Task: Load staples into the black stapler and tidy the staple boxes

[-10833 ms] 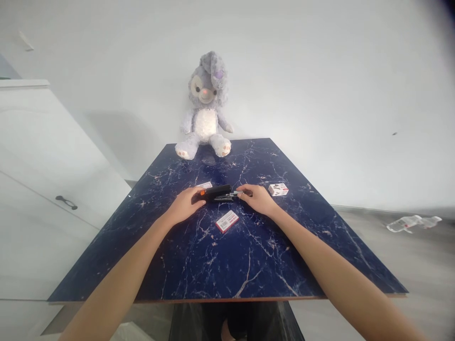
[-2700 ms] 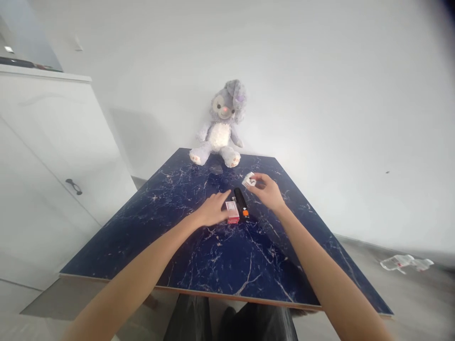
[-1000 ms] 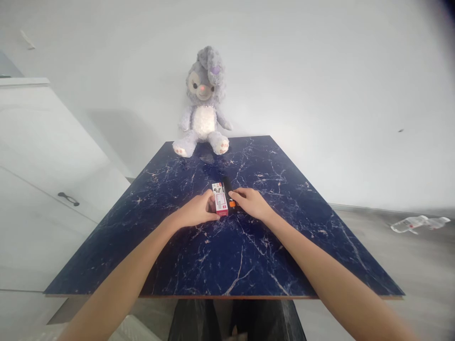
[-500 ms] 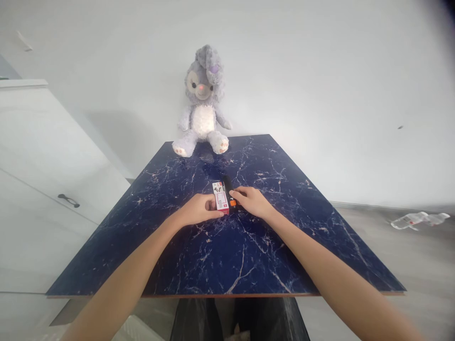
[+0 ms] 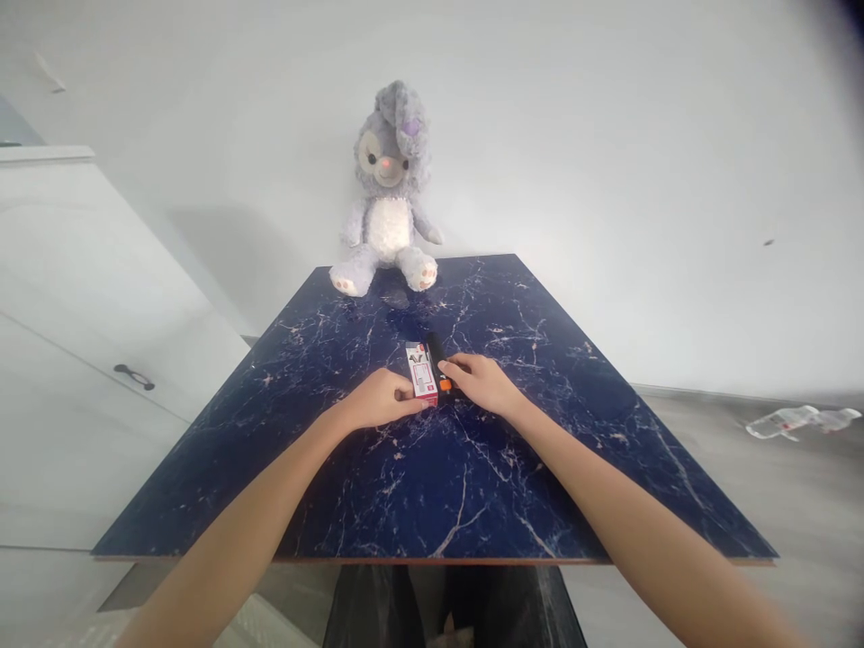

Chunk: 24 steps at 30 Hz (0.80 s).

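Observation:
Two small boxes are stacked, white one (image 5: 421, 364) on a red one, at the middle of a dark blue marble-patterned table (image 5: 432, 468). A black stapler (image 5: 436, 349) with an orange end lies right beside the stack. My left hand (image 5: 378, 401) rests against the stack's left near side, fingers curled onto it. My right hand (image 5: 481, 382) touches the stapler's orange end from the right, fingers bent over it.
A grey plush rabbit (image 5: 387, 193) sits at the table's far edge against a white wall. A white cabinet (image 5: 81, 342) with a dark handle stands to the left. A crushed plastic bottle (image 5: 796, 419) lies on the floor at right.
Earlier the stapler lay crosswise and the boxes were apart; now the boxes are stacked beside the lengthwise stapler. Over the last second both hands stay at the stack with only slight shifts.

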Each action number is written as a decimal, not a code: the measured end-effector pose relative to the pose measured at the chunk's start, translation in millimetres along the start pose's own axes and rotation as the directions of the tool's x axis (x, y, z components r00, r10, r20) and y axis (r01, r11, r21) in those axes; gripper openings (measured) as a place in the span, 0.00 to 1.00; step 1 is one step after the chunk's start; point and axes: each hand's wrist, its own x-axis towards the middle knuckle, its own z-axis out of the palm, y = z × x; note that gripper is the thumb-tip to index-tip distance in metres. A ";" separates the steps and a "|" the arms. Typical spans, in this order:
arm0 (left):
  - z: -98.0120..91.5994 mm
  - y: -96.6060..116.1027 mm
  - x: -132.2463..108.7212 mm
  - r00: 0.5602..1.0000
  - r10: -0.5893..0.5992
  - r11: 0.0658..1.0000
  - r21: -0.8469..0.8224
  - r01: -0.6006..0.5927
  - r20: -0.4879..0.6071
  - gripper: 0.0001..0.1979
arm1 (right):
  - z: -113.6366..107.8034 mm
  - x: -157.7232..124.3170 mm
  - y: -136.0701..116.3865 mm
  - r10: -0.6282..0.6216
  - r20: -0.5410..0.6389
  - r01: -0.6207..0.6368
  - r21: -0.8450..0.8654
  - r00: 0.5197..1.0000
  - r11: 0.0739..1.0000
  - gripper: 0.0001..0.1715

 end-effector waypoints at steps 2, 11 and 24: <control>0.2 -1.1 0.2 1.000 -0.001 1.000 0.023 0.001 0.005 0.24 | -0.5 -0.5 -0.7 0.000 0.002 0.000 -0.002 1.000 1.000 0.23; -25.3 -11.8 -1.7 0.988 0.144 0.970 0.207 -0.129 -0.057 0.26 | -0.3 0.9 0.3 -0.002 0.013 0.002 -0.001 1.000 1.000 0.24; -4.8 -15.2 -1.9 0.990 -0.083 0.986 0.135 0.098 -0.115 0.68 | -0.3 1.1 0.3 -0.023 0.010 0.023 -0.007 1.000 1.000 0.23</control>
